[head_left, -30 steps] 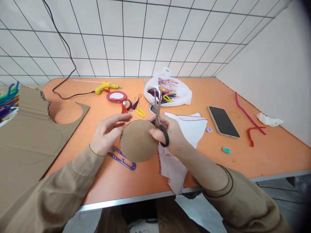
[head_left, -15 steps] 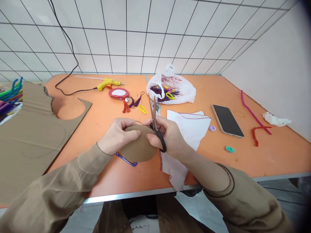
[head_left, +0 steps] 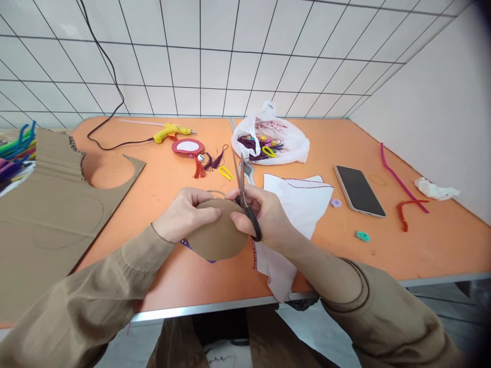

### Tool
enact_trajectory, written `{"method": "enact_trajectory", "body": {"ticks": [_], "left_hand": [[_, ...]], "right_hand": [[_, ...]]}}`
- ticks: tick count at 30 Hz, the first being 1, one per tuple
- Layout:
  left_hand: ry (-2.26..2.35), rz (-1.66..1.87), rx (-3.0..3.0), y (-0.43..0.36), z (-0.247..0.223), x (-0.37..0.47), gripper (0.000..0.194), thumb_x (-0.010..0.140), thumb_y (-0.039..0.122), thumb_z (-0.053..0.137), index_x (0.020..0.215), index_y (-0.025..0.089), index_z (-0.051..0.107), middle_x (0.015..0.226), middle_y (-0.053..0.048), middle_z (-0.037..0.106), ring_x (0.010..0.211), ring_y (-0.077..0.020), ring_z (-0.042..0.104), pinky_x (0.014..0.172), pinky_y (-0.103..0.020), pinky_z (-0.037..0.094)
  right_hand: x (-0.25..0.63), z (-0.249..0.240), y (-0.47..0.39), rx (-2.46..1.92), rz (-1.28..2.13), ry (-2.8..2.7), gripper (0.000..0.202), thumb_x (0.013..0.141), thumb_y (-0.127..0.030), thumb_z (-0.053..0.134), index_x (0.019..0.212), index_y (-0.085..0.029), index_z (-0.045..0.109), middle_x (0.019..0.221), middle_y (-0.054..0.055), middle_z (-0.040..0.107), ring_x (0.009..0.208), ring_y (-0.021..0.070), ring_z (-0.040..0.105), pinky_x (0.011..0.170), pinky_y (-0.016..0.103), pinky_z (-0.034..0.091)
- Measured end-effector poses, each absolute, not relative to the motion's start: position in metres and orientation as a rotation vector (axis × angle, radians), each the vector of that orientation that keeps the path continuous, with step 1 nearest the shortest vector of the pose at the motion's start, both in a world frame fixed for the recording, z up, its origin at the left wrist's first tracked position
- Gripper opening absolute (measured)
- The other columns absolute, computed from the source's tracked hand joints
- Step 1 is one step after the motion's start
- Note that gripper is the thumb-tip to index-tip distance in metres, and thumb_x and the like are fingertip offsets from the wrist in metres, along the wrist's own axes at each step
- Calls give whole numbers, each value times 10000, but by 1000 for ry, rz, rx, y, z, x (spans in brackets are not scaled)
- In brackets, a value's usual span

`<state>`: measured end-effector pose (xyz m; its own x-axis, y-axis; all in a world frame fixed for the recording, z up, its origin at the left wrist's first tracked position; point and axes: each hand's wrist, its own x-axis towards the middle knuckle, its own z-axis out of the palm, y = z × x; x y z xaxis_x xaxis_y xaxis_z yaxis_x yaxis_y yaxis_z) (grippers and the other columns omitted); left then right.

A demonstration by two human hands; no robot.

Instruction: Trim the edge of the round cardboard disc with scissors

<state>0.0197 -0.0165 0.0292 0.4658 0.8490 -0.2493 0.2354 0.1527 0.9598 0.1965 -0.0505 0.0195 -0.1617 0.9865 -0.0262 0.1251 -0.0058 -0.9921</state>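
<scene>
Cardboard disc (head_left: 217, 232), just one, plain brown and smooth-faced, held over the orange tabletop (head_left: 422, 250) near its front edge. Clasped at the far rim from both sides: left hand (head_left: 184, 212) closed on the card, thumb laid along the near face, fingers folded behind; right hand (head_left: 266, 212) pinching the same rim with its thumb, also closed, one pair of scissors (head_left: 253, 223) lodged in its grasp, black-handled, two metal blades pointing away and slightly parted. Under the disc, one blue tool (head_left: 186, 244), mostly hidden. Just beside the right hand, one thin white cloth (head_left: 299, 204), edged with dark red stitching. Beyond, one yellow loop (head_left: 226, 173), two purple tassels (head_left: 218, 161), one orange-red tassel (head_left: 199, 169), one shiny round bell (head_left: 200, 158), one red oval piece (head_left: 175, 147) with a white centre, and one yellow glue gun (head_left: 171, 132). At centre back, one flimsy white plastic bag (head_left: 293, 145) holding purple threads, its red print too small to read. Rightward, one dark-screened phone (head_left: 359, 190), one lilac coil (head_left: 335, 203), one teal coil (head_left: 362, 236), two fuzzy stems, magenta and red (head_left: 402, 217), and one crumpled white scrap (head_left: 437, 189). Leftward, one cardboard sheet (head_left: 57, 220), ragged-edged, with a round cut-out and faint drawn curves.
</scene>
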Motion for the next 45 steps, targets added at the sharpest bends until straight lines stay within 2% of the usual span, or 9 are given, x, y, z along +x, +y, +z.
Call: {"method": "enact_trajectory", "body": {"ticks": [10,13,17,20,24,29,34,41,45], "left_hand": [[1062,541,1407,-15,26,22,282,604,305,675,459,179,469,445,44,430,415,-71,374,400,-217,242],[1033,506,1416,-16,24,20,290,683,390,681,531,164,579,471,19,496,431,-97,430,409,-232,291],[1039,920,1596,-14,19,9,329,823,458,615,938,180,749,960,-94,734,844,-234,666,676,-318,522],[812,1210,1884,-3,14,-6,318,910,320,512,1149,242,708,1335,-106,618,1215,-297,570,914,-421,514],[570,1166,2382,13,12,-16,434,815,249,665,1241,331,657,1521,-66,443,1423,-318,357,1142,-520,311],[512,1089,2154,3,9,-4,210,776,283,727,978,274,783,1103,-117,743,1139,-308,645,1028,-476,468],[938,1082,1459,-4,1,4,249,664,358,811,833,176,794,912,-109,777,893,-308,722,800,-427,593],[897,899,1064,-5,-4,6,307,575,260,844,853,144,784,916,-107,780,944,-323,719,855,-450,589],[862,802,970,-11,-5,10,322,635,345,829,875,138,774,863,-117,776,814,-285,739,668,-370,623]], "right_hand": [[193,15,-50,-1179,1341,-1399,267,579,-221,631,844,-189,607,665,-34,542,579,115,449,539,256,347],[194,15,-50,-1174,1337,-1369,252,578,-215,632,828,-186,610,655,-41,546,581,111,451,540,250,350],[200,17,-44,-1171,1325,-1216,219,597,-225,657,804,-182,602,672,-38,575,608,112,484,552,243,352],[204,15,-38,-1141,1384,-1008,241,594,-251,695,802,-179,599,679,-43,566,604,104,479,546,233,339],[204,10,-36,-1079,1524,-898,231,618,-279,718,789,-180,597,669,-40,541,616,112,471,533,233,320],[201,8,-38,-1061,1525,-949,252,686,-378,738,735,-176,597,687,-21,555,621,119,501,554,252,378],[203,9,-35,-1031,1381,-896,452,693,-568,737,913,-191,618,743,-2,615,687,159,609,596,288,491],[203,8,-32,-1170,1343,-1032,231,657,-289,733,819,-191,600,609,-57,537,517,103,489,477,240,392],[201,6,-33,-1188,1316,-991,213,641,-272,705,786,-188,572,589,-65,508,496,89,448,445,223,339]]}}
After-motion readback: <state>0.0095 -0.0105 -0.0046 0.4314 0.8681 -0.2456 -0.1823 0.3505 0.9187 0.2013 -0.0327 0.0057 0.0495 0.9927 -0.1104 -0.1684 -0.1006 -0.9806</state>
